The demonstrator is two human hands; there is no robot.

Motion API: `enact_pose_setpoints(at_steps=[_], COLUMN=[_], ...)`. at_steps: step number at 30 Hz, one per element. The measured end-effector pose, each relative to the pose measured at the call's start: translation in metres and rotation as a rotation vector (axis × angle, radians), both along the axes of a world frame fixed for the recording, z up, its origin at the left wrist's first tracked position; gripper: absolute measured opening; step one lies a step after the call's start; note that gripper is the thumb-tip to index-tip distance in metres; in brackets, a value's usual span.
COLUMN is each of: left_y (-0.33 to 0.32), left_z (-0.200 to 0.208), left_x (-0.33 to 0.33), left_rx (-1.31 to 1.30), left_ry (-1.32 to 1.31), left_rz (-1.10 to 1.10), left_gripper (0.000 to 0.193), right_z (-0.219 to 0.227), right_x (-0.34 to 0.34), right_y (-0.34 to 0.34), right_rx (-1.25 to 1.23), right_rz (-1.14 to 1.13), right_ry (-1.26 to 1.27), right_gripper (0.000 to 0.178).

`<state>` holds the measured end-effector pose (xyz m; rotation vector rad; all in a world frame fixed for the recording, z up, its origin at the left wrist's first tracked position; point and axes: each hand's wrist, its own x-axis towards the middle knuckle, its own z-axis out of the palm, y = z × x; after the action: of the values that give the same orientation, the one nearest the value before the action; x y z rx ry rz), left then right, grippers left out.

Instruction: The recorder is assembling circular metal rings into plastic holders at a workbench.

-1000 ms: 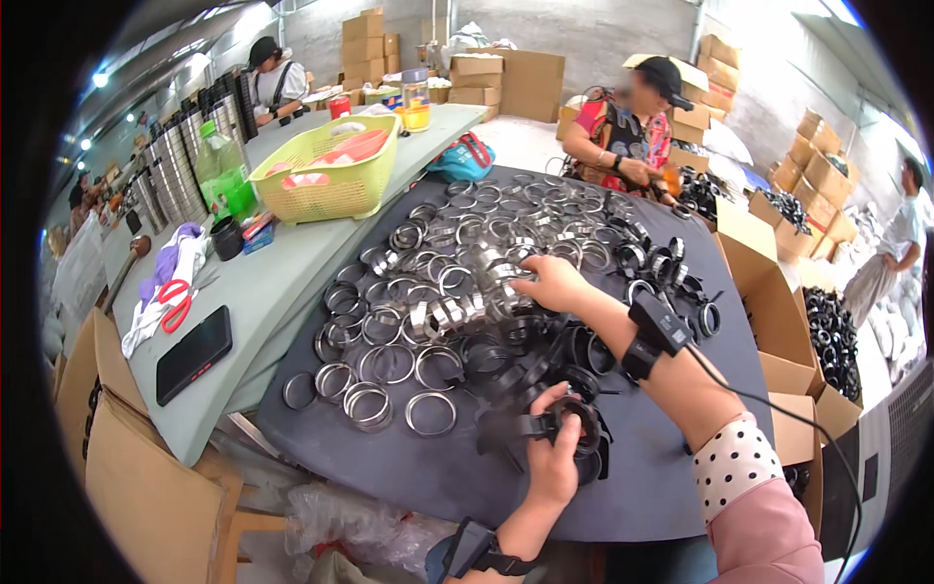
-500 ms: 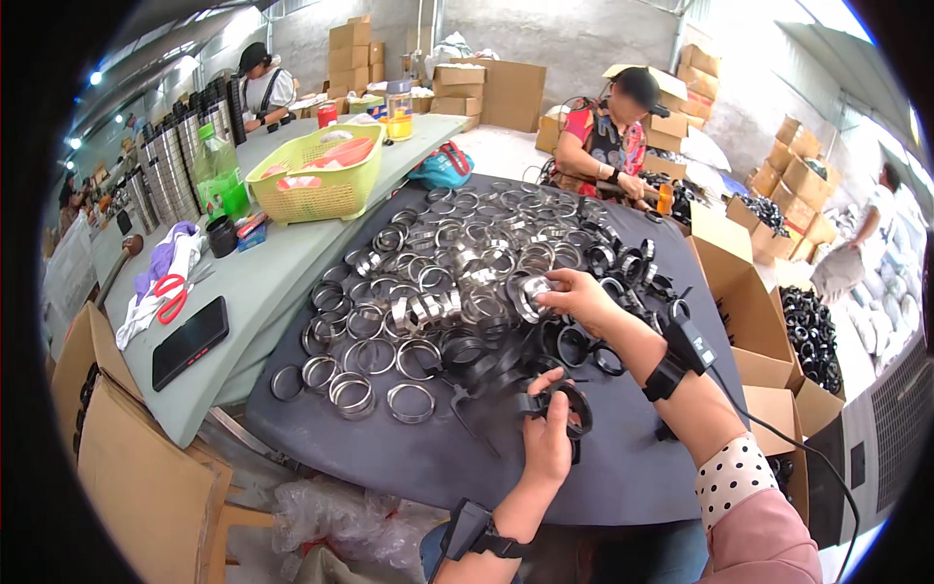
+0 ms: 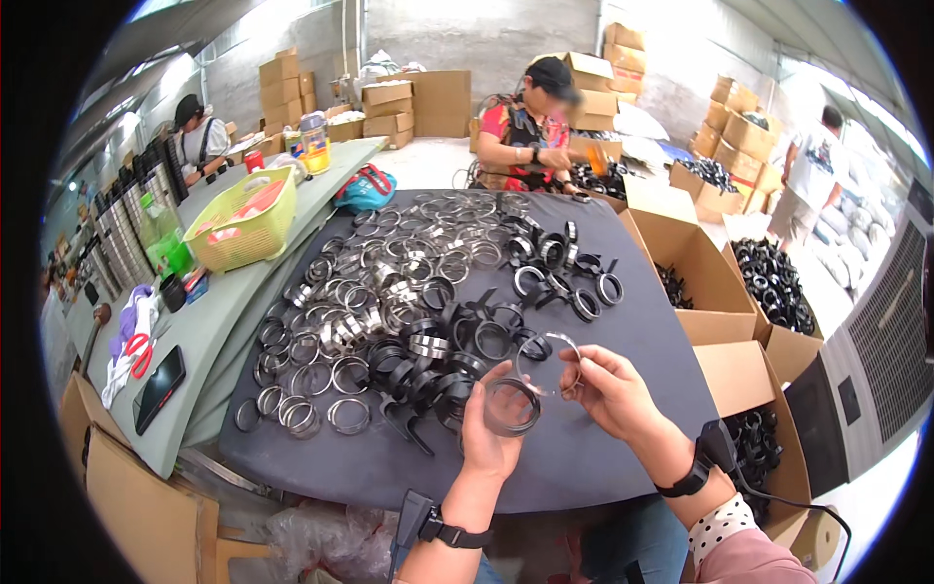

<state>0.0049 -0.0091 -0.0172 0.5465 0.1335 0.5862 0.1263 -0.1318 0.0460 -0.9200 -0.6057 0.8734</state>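
Close to the table's near side, my left hand [image 3: 489, 438] is closed around a black plastic ring [image 3: 513, 407]. Just right of it, my right hand [image 3: 615, 391] pinches a thin silver metal ring [image 3: 547, 364] by its right side. The metal ring is held tilted above and slightly right of the black one, with a small gap or overlap I cannot make out. Beyond my hands spreads a pile of loose silver rings [image 3: 379, 277]. Black rings with tabs [image 3: 428, 375] lie heaped just left of my left hand, and more black rings [image 3: 550, 253] lie farther back.
The dark table [image 3: 623, 321] carries the pile. At right stand open cardboard boxes [image 3: 705, 326] of black parts. A green side table [image 3: 209, 331] at left holds a yellow-green basket [image 3: 241, 234], scissors [image 3: 141, 355] and a phone [image 3: 160, 389]. A co-worker [image 3: 525, 136] works across the table.
My right hand has lifted a silver ring off the pile and brought it near to the black ring in my left hand. The view has swung right.
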Motion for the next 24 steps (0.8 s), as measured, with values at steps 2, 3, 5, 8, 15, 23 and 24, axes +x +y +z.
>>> enact_pose_setpoints(at_steps=[2,3,5,8,15,23,24], left_y=[-0.006,-0.009,-0.01,-0.011,-0.018,-0.025,-0.026], left_z=[0.003,0.005,0.007,0.006,0.002,-0.008,-0.012], left_x=[0.001,0.002,0.001,0.002,0.006,0.008,0.009], left_rx=[0.024,0.028,-0.017,-0.037,-0.031,0.128,0.071], left_ry=[-0.035,-0.023,-0.018,-0.062,-0.104,-0.014,-0.025], left_rz=[-0.086,-0.104,-0.174,-0.276,-0.342,-0.386,-0.397], left_gripper=[0.055,0.055,0.056,0.058,0.061,0.046,0.036], right_z=[-0.011,-0.015,-0.01,-0.006,-0.023,-0.036,-0.041], right_x=[-0.003,-0.003,-0.013,-0.016,-0.024,-0.027,-0.032], right_y=[-0.021,-0.03,-0.043,-0.051,-0.05,-0.061,-0.063], right_rx=[-0.033,-0.077,-0.113,-0.062,-0.03,0.021,-0.029], right_rz=[-0.068,-0.116,-0.191,-0.297,-0.385,-0.36,-0.381], right_ry=[-0.165,-0.339,-0.463,-1.258,-1.553,-1.195,-0.942], right_gripper=[0.021,0.019,0.013,0.018,0.022,0.015,0.015])
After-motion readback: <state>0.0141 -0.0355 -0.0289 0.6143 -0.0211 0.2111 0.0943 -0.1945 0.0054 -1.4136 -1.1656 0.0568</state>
